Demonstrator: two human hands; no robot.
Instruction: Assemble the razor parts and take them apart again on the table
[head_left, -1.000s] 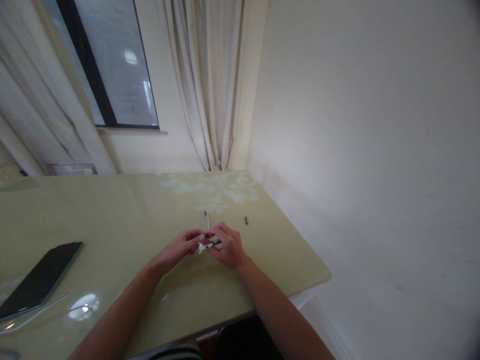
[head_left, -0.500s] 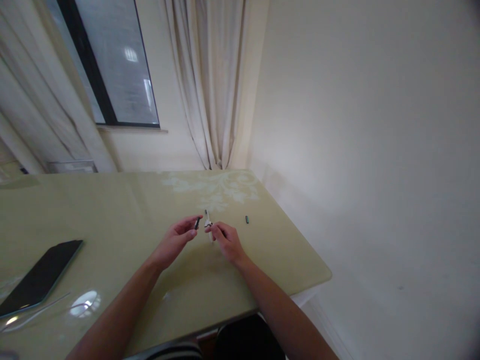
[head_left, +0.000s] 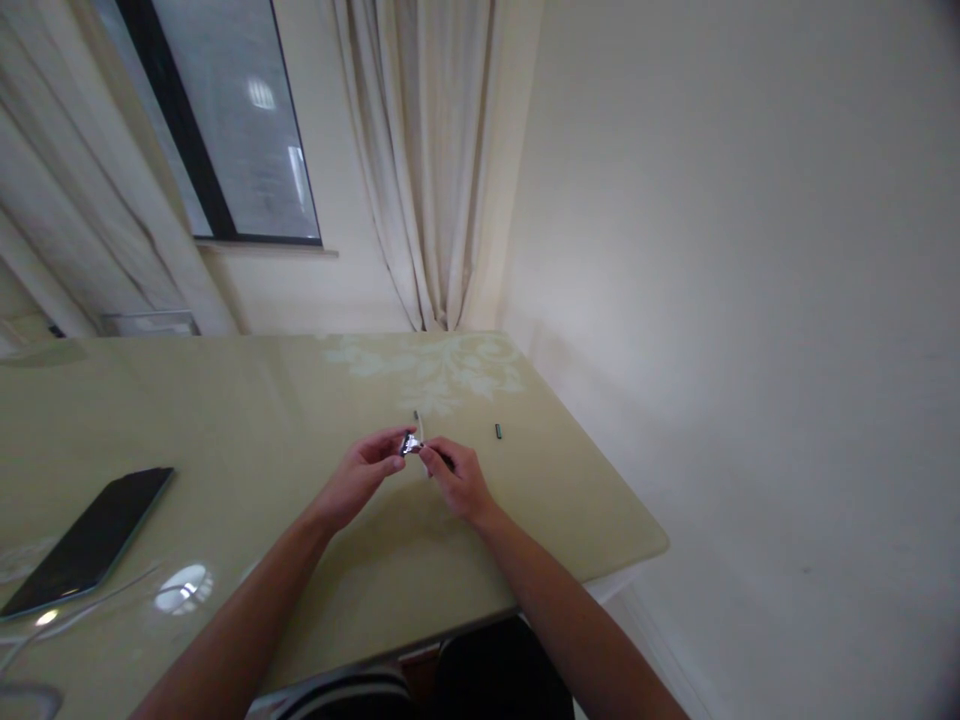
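My left hand [head_left: 358, 478] and my right hand [head_left: 459, 477] meet above the yellow-green table [head_left: 225, 420], fingertips pinched together on a small dark and white part [head_left: 410, 444]. I cannot make out exactly what the part is. A thin white stick with a dark tip [head_left: 417, 420] lies on the table just beyond the hands. A small dark piece [head_left: 498, 431] lies on the table to the right of my right hand.
A dark phone [head_left: 91, 540] lies at the left of the table, with a thin cable [head_left: 82, 605] near it. The table's right edge [head_left: 637, 520] is close to the wall. Curtains [head_left: 427, 160] and a window [head_left: 232, 120] stand behind.
A second ago both hands held the small thing together lower down. They then drew apart, the left with a small dark piece. Now the fingertips are joined again.
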